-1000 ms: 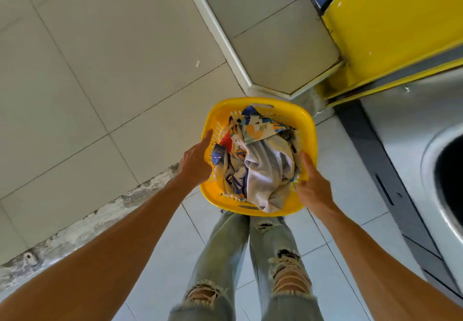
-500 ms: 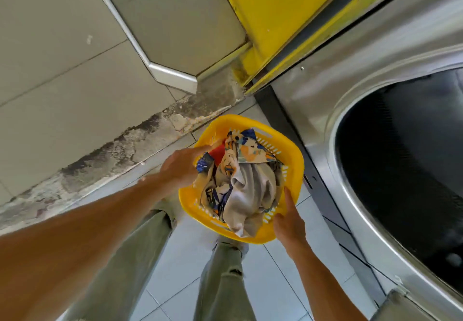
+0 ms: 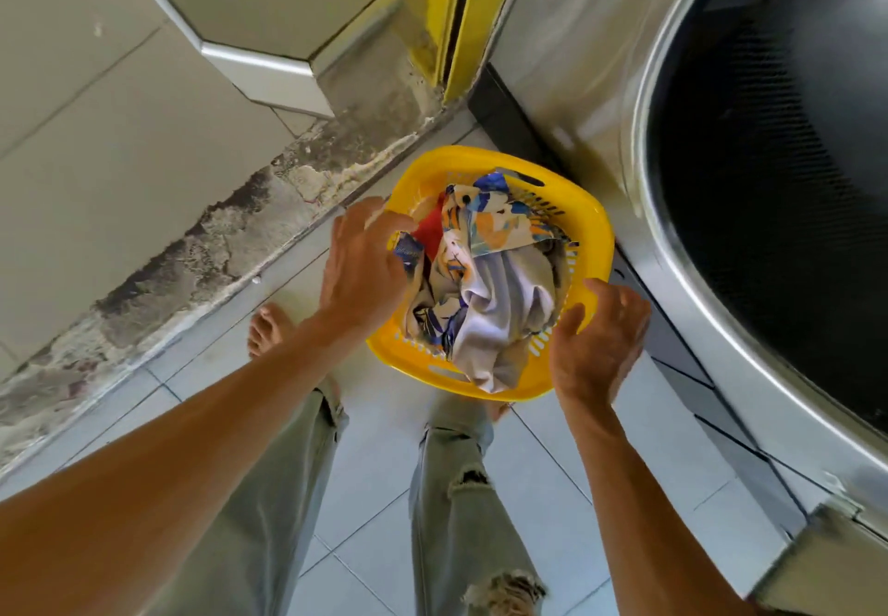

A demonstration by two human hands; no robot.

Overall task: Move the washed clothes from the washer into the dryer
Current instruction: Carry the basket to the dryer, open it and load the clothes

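Yellow basket (image 3: 593, 231) of clothes (image 3: 490, 288) now lower beside dryer (image 3: 576, 63); both hands released, left (image 3: 365, 264), right (image 3: 596, 341), fingers spread

A yellow basket (image 3: 593, 231) full of crumpled clothes (image 3: 485, 288) sits low over the tiled floor (image 3: 365, 481), just beside the steel dryer (image 3: 591, 87) with its dark round opening. The left hand (image 3: 363, 264) covers the basket's left rim, fingers spread; the right hand (image 3: 598, 341) hovers loosely curled at its near right corner.
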